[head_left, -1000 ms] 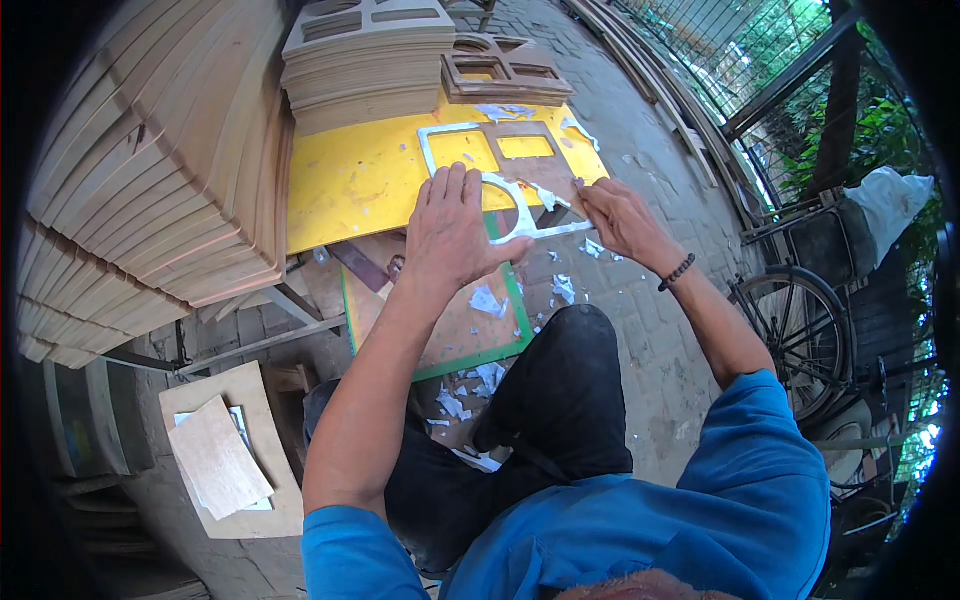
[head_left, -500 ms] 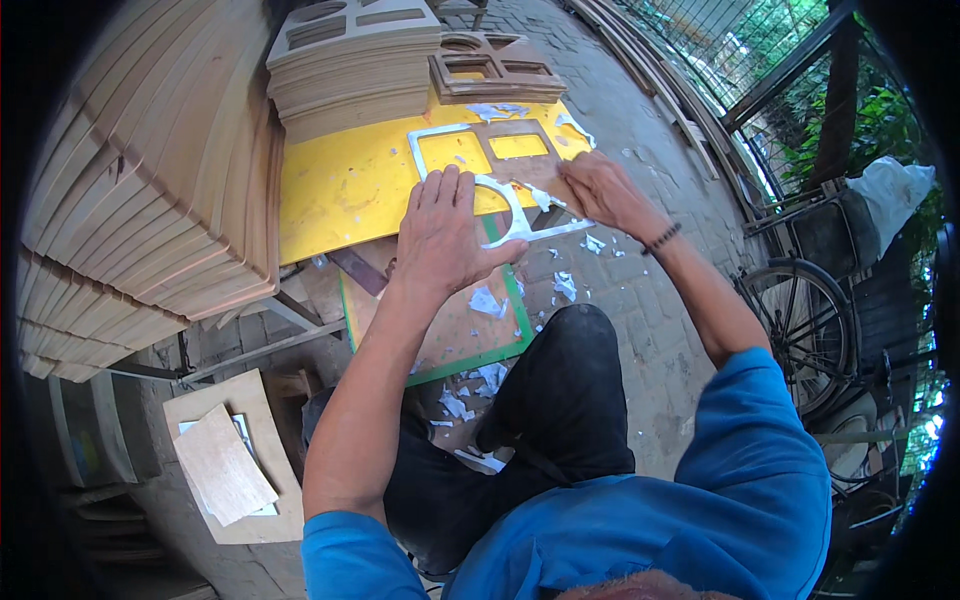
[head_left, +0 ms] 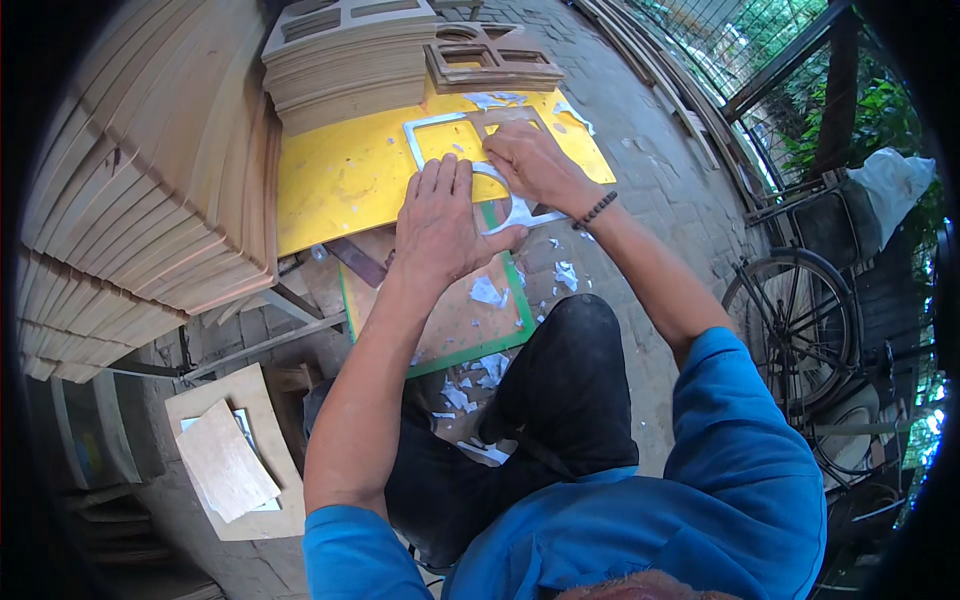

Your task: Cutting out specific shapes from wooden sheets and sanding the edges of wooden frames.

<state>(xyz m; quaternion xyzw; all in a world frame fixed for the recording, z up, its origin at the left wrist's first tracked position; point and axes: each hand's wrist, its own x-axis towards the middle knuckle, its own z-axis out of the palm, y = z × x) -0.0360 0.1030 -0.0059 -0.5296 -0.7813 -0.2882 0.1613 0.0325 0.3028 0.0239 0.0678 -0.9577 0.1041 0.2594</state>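
Observation:
A thin wooden panel with cut-out openings [head_left: 519, 213] lies on a yellow board [head_left: 340, 190] and juts over its near edge. White paper covers part of the panel; its far right part shows bare brown wood. My left hand [head_left: 440, 220] presses on the panel's left side with fingers stretched forward and thumb out to the right. My right hand [head_left: 535, 165] is over the middle of the panel beside the round opening, its fingers curled together. What those fingers pinch, if anything, is hidden.
Stacked cut-out panels [head_left: 345, 75] and a smaller brown stack [head_left: 490, 68] stand at the back. Tall wooden sheets [head_left: 150, 150] rise at the left. Torn paper scraps [head_left: 488, 292] lie on a green-edged board [head_left: 440, 345] below. A bicycle wheel [head_left: 795, 325] is at the right.
My right hand has moved left and inward from the panel's right edge to its middle. The torn white flap seen there before is now out of sight. My left hand stays in place.

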